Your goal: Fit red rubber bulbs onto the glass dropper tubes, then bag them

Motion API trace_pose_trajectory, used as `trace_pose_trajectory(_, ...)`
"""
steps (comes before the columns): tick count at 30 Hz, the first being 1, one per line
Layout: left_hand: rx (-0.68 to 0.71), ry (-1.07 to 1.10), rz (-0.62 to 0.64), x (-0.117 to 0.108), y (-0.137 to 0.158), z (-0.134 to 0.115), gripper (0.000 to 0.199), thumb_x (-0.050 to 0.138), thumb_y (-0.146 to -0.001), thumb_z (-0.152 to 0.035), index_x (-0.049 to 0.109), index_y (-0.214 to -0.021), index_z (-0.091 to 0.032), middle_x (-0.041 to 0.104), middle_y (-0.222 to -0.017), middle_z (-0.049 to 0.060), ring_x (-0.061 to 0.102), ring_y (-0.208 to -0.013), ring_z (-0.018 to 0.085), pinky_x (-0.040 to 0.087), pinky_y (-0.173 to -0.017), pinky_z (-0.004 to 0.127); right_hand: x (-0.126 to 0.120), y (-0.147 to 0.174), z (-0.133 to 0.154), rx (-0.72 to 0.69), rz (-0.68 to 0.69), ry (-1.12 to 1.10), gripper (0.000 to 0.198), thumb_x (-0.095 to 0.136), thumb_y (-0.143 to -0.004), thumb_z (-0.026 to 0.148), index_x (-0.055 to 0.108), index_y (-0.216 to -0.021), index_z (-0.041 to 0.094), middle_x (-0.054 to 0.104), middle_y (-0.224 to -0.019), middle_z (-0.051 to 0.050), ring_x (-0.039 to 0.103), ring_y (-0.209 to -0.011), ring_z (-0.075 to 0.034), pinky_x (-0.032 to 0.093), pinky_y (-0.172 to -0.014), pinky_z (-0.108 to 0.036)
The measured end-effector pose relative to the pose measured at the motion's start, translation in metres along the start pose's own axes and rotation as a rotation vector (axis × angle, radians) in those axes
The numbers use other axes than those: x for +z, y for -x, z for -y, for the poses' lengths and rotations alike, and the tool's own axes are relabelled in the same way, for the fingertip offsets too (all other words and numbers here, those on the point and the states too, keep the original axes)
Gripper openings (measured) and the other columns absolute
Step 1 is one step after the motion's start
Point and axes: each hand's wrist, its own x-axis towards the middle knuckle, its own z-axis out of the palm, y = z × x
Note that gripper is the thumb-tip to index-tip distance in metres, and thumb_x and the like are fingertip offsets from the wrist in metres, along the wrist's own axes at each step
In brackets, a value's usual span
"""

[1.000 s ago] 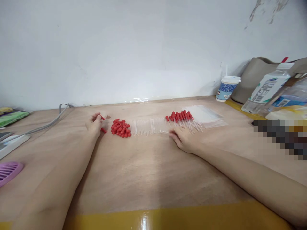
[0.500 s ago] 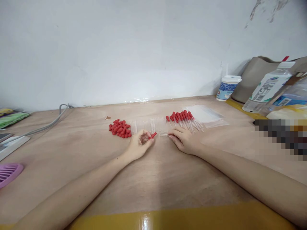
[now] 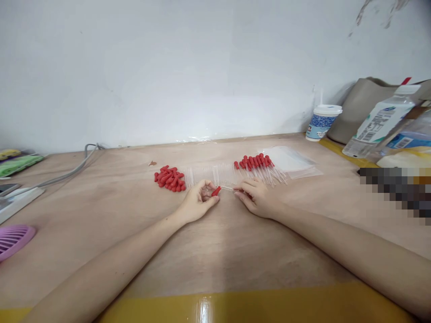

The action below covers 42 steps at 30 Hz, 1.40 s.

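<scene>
The left hand pinches one red rubber bulb between thumb and fingers, its narrow neck pointing away, while the right hand grips a thin clear tube near its end in its fingertips. Bulb and tube meet at the gap between the hands, low over the wooden tabletop; whether the tube's tip sits inside the neck, I cannot tell. Just beyond the hands, a row of clear tubes lies side by side, with a heap of red bulbs by its left end and a cluster of red-capped tubes by its right. Behind that cluster lie flat translucent plastic sheets. Farther off, right, a lidded blue-and-white cup stands near the pale wall.
</scene>
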Motion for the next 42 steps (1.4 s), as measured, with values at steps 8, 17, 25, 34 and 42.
trace_pose_trajectory(8, 0.014, -0.101, -0.025, 0.0, -0.003, 0.004, 0.023, 0.06, -0.075, -0.034, 0.062, -0.087, -0.015, 0.065, -0.079, 0.005, 0.06, -0.071, 0.014, 0.048, -0.067, 0.026, -0.001, -0.001, 0.0, -0.054, 0.023, -0.03, 0.018, 0.044, -0.087, 0.024, 0.06, -0.086, 0.016, 0.059, -0.073, -0.004, 0.052, -0.068, -0.014, 0.037, -0.066, -0.028)
trace_pose_trajectory(17, 0.163, -0.245, 0.016, -0.002, 0.001, 0.002, 0.023, 0.056, -0.079, -0.035, 0.069, -0.085, -0.017, 0.063, -0.065, 0.002, 0.056, -0.057, 0.012, 0.046, -0.055, 0.022, -0.003, -0.002, -0.01, -0.041, 0.086, -0.131, 0.019, 0.046, -0.087, 0.024, 0.064, -0.088, 0.019, 0.062, -0.074, -0.002, 0.054, -0.066, -0.013, 0.035, -0.067, -0.029)
trace_pose_trajectory(25, 0.22, -0.365, 0.099, -0.002, 0.003, -0.002, 0.02, 0.053, -0.081, -0.03, 0.069, -0.089, -0.019, 0.068, -0.073, 0.002, 0.06, -0.062, 0.013, 0.047, -0.059, 0.023, -0.002, -0.003, -0.018, -0.134, 0.11, 0.016, 0.021, 0.044, -0.088, 0.024, 0.065, -0.09, 0.021, 0.064, -0.076, -0.002, 0.052, -0.063, -0.012, 0.029, -0.067, -0.03)
trace_pose_trajectory(34, 0.314, -0.455, -0.038, 0.002, 0.002, -0.003, 0.023, 0.056, -0.08, -0.031, 0.067, -0.098, -0.021, 0.068, -0.097, 0.005, 0.064, -0.082, 0.018, 0.05, -0.074, 0.029, 0.0, -0.001, -0.002, -0.043, 0.052, 0.012, 0.024, 0.039, -0.089, 0.023, 0.061, -0.084, 0.016, 0.059, -0.073, -0.005, 0.052, -0.068, -0.014, 0.036, -0.063, -0.028)
trace_pose_trajectory(42, 0.227, -0.338, -0.022, 0.0, 0.004, -0.003, 0.023, 0.058, -0.078, -0.031, 0.066, -0.095, -0.018, 0.07, -0.088, 0.006, 0.064, -0.073, 0.016, 0.052, -0.067, 0.028, -0.006, 0.0, -0.005, 0.011, 0.069, -0.064, 0.017, 0.043, -0.087, 0.028, 0.055, -0.079, 0.017, 0.057, -0.072, -0.004, 0.052, -0.067, -0.014, 0.04, -0.059, -0.025)
